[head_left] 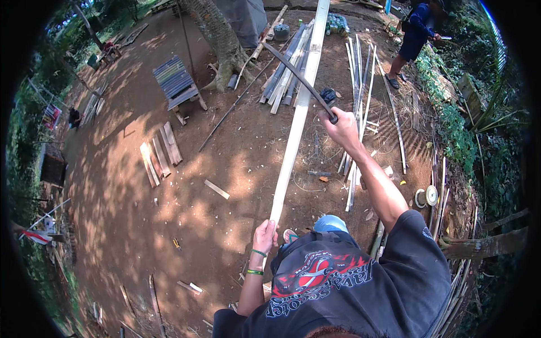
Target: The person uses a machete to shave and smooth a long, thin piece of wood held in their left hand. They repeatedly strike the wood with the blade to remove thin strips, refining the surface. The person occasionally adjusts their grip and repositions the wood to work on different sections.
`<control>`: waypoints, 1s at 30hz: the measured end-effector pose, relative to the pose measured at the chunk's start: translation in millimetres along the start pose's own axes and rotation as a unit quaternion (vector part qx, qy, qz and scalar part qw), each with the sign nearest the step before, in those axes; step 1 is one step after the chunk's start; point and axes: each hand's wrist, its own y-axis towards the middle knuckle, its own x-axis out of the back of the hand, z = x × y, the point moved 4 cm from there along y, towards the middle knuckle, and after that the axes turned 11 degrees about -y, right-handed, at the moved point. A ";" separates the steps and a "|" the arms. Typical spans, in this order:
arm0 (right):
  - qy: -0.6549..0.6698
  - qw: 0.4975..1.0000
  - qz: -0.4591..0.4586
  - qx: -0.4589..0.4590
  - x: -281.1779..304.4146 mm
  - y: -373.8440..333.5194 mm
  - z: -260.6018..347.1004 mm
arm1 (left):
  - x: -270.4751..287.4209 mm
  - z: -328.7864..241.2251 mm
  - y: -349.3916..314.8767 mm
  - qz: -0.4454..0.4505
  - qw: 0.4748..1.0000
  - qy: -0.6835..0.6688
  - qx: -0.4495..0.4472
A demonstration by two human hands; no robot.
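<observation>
A long pale bamboo slat slants up and away from my body, its near end low in front of me. My left hand, with green and yellow bands on the wrist, is closed round that near end. In my right hand is the dark handle of a machete, gripped in a fist. The long dark machete blade points up and to the left and crosses the slat. Whether the blade touches the slat or only passes above it, I cannot tell.
Dark and pale bamboo strips lie ahead, with more thin strips to the right. A low slatted bench stands by a tree trunk. Short boards lie left, a spool right. Another person stands at far right.
</observation>
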 end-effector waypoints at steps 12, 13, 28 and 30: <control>-0.109 0.971 0.181 0.113 -44.6 -132.1 4.8 | -35.6 -29.3 56.2 0.018 0.999 0.010 -0.045; -0.102 0.971 0.177 0.121 -41.6 -131.4 2.2 | -38.5 -30.6 57.3 0.024 0.998 0.020 -0.062; -0.273 0.952 0.137 0.020 34.9 18.3 -70.1 | -66.3 -14.9 33.0 0.033 0.996 -0.076 0.018; -0.222 0.955 0.193 0.033 10.6 -17.5 -54.3 | -68.0 -23.5 32.0 0.032 0.995 -0.087 0.031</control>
